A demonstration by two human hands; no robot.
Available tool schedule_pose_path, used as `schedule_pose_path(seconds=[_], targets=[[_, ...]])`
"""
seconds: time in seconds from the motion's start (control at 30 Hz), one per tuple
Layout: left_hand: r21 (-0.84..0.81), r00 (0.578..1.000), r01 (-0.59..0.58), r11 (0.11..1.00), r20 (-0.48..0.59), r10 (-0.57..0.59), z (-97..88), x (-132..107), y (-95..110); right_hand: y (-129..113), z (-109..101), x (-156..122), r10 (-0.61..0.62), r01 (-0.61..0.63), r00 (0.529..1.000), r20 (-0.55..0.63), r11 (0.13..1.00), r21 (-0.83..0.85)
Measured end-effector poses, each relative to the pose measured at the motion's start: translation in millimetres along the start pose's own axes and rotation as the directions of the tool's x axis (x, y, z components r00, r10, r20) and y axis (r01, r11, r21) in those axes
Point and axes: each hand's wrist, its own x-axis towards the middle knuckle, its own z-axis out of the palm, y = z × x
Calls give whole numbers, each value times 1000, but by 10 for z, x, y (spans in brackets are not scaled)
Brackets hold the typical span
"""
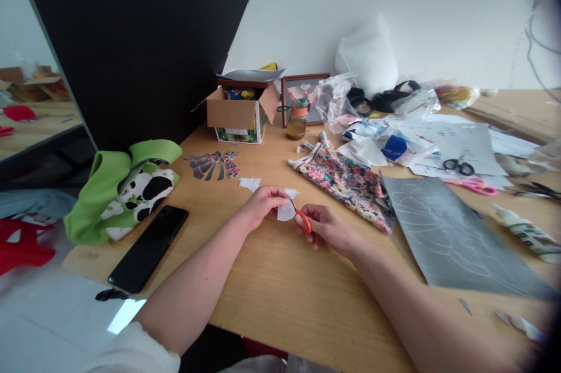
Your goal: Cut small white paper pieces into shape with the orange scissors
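Note:
Between the fingertips of my left hand (266,204) is a small white piece (286,213), paper or thin fabric; I cannot tell which. My right hand (326,227) is closed on a pair of scissors (305,221) with orange handles. Its blades point up and left and lie at the white piece's edge. Just behind my left hand, another white scrap (249,184) rests on the wooden table (280,285). Farther left lie patterned cut pieces (214,165), fanned out flat.
At left are a green panda-print cloth (127,186) and a black phone (149,249). A cardboard box (236,116) and a jar (298,120) stand at the back. Floral fabric (346,183), a grey sheet with a flower drawing (460,238), pink scissors (475,186) and a glue bottle (526,231) lie right.

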Motion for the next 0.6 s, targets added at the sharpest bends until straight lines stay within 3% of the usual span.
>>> schedule_pose_path(seconds=[0.43, 0.6], targets=[[8, 1000, 10, 1000, 12, -10, -1, 3, -3, 48, -26, 34, -25, 25, 999, -19, 999, -37], [-54, 999, 12, 998, -36, -14, -10, 19, 6, 56, -31, 55, -112, 119, 980, -165, 992, 37]])
